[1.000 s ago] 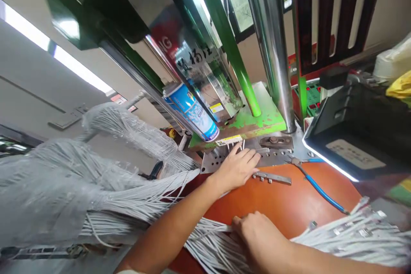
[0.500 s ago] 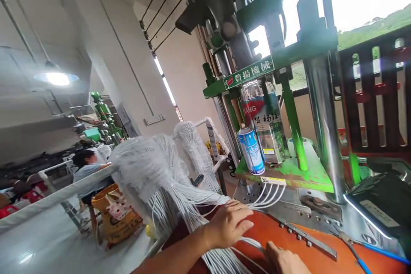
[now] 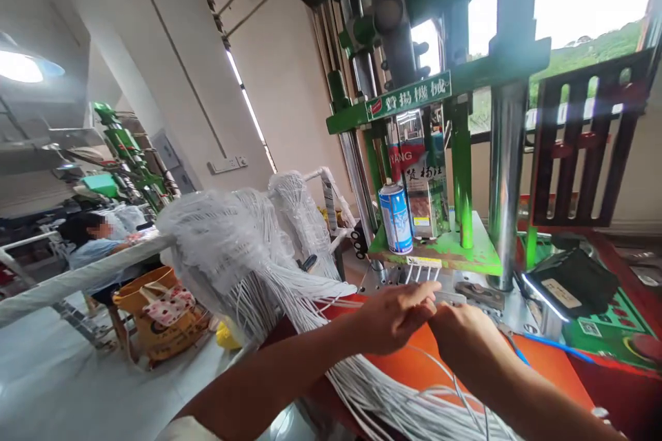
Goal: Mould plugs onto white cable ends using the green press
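Two hands, left hand (image 3: 396, 317) and right hand (image 3: 468, 341), are pressing together at lower centre — fingers (image 3: 416, 306) tight, any pinch hidden — above limp, light white cables (image 3: 408, 396).

Factory workshop with green moulding press (image 3: 414, 96)

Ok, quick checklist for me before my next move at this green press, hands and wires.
Hands away from the press bed: ok, left hand and right hand meet in front of the steel mould plate.
Grip on the wires: cannot tell, the hands overlap.
White wire ends seated in the plate: cannot tell, they are too small to see.
Spray can upright on the green press bed: ok.
Loose white wires lying on the orange tabletop: ok.
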`<state>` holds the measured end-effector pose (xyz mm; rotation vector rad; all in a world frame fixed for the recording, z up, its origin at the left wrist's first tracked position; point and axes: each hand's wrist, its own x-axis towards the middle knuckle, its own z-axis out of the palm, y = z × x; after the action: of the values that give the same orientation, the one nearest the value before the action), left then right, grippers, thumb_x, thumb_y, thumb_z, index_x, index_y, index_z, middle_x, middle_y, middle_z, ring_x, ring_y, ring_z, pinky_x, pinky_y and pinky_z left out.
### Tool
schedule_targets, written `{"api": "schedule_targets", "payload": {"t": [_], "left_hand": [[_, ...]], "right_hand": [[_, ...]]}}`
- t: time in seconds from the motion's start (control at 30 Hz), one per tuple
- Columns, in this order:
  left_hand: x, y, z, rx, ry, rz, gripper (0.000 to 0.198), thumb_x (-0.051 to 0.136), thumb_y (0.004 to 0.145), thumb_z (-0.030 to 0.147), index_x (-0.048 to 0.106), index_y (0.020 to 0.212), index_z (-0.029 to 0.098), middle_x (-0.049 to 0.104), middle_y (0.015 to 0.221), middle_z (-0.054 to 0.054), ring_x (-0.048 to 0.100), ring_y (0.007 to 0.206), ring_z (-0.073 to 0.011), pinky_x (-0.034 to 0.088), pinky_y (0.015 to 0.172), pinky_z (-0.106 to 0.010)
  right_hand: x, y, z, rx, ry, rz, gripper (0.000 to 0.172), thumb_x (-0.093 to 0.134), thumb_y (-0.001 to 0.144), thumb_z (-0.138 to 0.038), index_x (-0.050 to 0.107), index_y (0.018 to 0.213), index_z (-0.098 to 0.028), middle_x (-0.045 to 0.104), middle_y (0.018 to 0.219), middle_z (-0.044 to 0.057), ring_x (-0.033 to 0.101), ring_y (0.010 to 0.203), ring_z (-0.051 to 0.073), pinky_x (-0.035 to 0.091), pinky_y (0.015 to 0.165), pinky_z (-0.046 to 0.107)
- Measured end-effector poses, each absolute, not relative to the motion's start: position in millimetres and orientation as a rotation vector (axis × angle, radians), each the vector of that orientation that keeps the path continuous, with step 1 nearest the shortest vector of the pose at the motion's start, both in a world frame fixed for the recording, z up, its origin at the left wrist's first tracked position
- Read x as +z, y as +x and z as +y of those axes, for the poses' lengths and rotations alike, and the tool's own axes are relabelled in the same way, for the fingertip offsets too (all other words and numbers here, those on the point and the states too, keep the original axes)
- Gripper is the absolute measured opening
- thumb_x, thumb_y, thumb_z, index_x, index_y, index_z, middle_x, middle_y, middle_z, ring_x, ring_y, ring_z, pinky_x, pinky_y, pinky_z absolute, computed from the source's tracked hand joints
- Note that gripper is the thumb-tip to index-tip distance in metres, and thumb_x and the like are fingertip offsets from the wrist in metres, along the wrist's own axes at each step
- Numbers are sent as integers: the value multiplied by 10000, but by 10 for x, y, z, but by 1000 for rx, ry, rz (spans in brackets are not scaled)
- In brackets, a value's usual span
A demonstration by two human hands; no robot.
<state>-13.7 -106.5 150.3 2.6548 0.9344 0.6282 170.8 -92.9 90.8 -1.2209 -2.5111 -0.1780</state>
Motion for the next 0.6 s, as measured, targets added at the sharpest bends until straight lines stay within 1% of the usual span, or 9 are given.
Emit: {"api": "schedule_targets", "payload": {"t": [0.13,0.2,0.27,0.3,0.37,0.4,0.5,0.53,0.6], "left_hand": [[1627,-160,-1049,590,2568,907,498,277,1097,495,544,1322,139,723,1042,-84,698,966,-201,516,858,-300],[1662,-182,-1031,605,2570,904,496,306,1095,498,545,1325,130,722,1027,-82,700,939,-203,519,834,-306],[1670,-201,-1024,701,2565,858,502,353,1089,482,503,1397,116,726,1062,-95,705,948,-202,532,845,-317],[1669,-209,-1028,754,2555,824,502,393,1082,470,486,1424,115,728,1085,-99,709,960,-197,540,861,-319],[1668,-227,-1053,840,2552,786,480,495,1056,441,511,1415,124,733,1102,-98,712,976,-186,548,887,-315],[1673,-240,-1074,874,2559,793,447,543,1039,425,553,1373,128,735,1086,-92,711,963,-180,550,884,-309],[1713,-332,-1164,909,2507,887,286,565,1034,358,665,1192,142,724,941,-44,672,821,-130,533,796,-258],[1726,-394,-1201,884,2447,931,260,548,1041,347,680,1143,148,702,871,-22,636,754,-110,515,746,-237],[1717,-579,-1278,810,2252,1028,276,517,1051,373,683,1049,153,619,738,14,540,640,-85,461,642,-209]], "right_hand": [[1312,1820,-975,-331,-1308,-2613,245,498,842,-36,664,990,-139,644,670,41,641,553,157,374,517,248],[1424,1854,-994,-369,-1312,-2649,306,500,837,-26,654,1076,-142,652,698,34,631,551,159,350,521,253],[1503,1879,-1029,-386,-1315,-2643,352,491,842,-25,642,1133,-153,665,735,30,625,563,161,332,532,253],[1539,1889,-1053,-378,-1310,-2626,337,487,852,-35,643,1125,-155,663,740,26,617,567,158,324,539,252],[1620,1902,-1106,-313,-1295,-2569,212,474,911,-105,652,1012,-155,614,673,2,570,538,141,303,541,247],[1666,1907,-1133,-232,-1288,-2528,188,460,960,-173,644,928,-163,561,612,-17,530,509,129,294,535,243],[1787,1962,-1207,245,-1268,-2375,438,384,1060,-465,589,778,-200,445,534,-52,433,461,101,299,488,219],[1803,2012,-1229,450,-1257,-2329,490,377,1056,-548,584,769,-208,456,554,-51,429,470,96,310,466,209],[1751,2192,-1276,799,-1230,-2314,507,414,1033,-614,595,770,-220,514,623,-38,464,509,95,347,436,192]]}}
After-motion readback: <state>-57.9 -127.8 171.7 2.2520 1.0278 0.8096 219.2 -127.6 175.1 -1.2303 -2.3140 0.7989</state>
